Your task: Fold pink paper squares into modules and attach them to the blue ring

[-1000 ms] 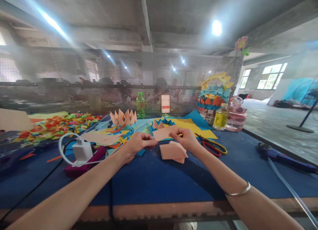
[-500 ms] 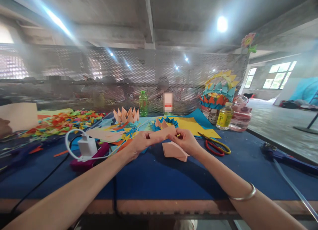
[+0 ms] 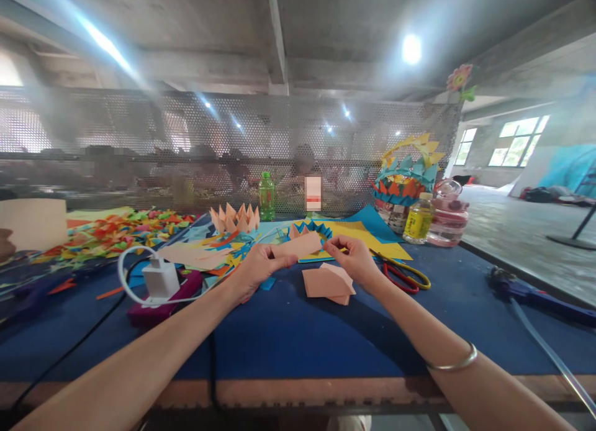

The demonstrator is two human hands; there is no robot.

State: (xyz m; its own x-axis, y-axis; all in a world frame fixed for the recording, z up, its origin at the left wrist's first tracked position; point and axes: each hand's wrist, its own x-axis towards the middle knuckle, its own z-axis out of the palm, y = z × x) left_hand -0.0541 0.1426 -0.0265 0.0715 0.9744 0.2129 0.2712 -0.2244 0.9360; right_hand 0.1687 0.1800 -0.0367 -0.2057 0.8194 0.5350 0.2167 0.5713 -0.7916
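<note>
My left hand point(image 3: 263, 264) is closed on the left end of a folded strip of peach paper point(image 3: 300, 244), its thumb lying along the lower edge. At the strip's right end, my right hand point(image 3: 354, 257) has its thumb and forefinger pinched together; whether they touch the paper I cannot tell. Below the hands, several folded peach paper pieces point(image 3: 328, 284) lie overlapped on the blue tabletop point(image 3: 298, 344). Just behind the strip sits a ring of pointed blue folded paper point(image 3: 326, 230), partly hidden, with peach points in it.
Scissors point(image 3: 407, 277) with red and yellow handles lie right of my right hand. A white charger point(image 3: 161, 279) stands on a purple power strip point(image 3: 189, 288) at left. Behind are a peach paper crown point(image 3: 235, 220), a green bottle point(image 3: 267, 198) and a yellow-labelled bottle point(image 3: 419, 220). A glue gun point(image 3: 535, 294) lies right.
The right fingers have slid off the strip's face to its right end. My left thumb now stretches along the strip, and the view has shifted slightly.
</note>
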